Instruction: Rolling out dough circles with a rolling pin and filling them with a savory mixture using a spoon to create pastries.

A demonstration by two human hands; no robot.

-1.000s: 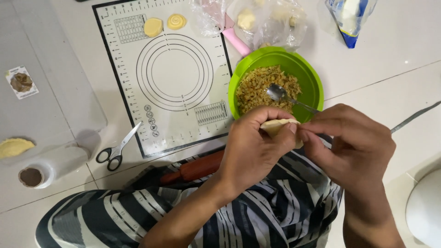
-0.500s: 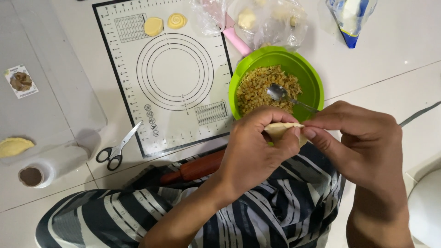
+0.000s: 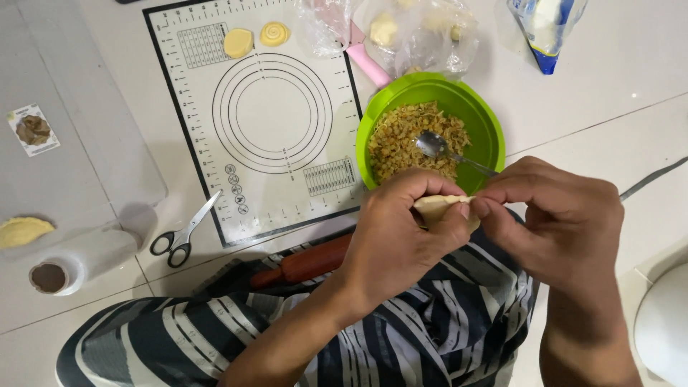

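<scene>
White tiled floor under everything, with my lap in dark striped cloth [image 3: 430, 330] at the bottom of the view. My left hand [image 3: 401, 229] and my right hand [image 3: 559, 215] meet just in front of the round green plastic bowl [image 3: 487, 122]. Between them sits a small pale folded piece of dough [image 3: 438, 206]. Left fingers [image 3: 448, 222] are curled around it, thumb pressed on the edge. Right fingers [image 3: 494, 204] are pressed together, pinching the same edge from the other side. Most of the dough is hidden by both hands.

The bowl holds a yellowish crumbly filling [image 3: 401, 140] with a metal spoon [image 3: 441, 147] lying in it, handle over the rim toward my right hand. Left of the bowl lies a white pastry mat with black ring markings [image 3: 215, 172]. Two small yellow dough discs [image 3: 254, 38] sit at its far edge. Black-handled scissors [image 3: 183, 233] lie at the mat's near corner. A reddish wooden rolling pin [image 3: 304, 264] rests against my lap. Clear plastic bags with dough lumps [image 3: 416, 32] lie beyond the bowl, well apart from my hands.
</scene>
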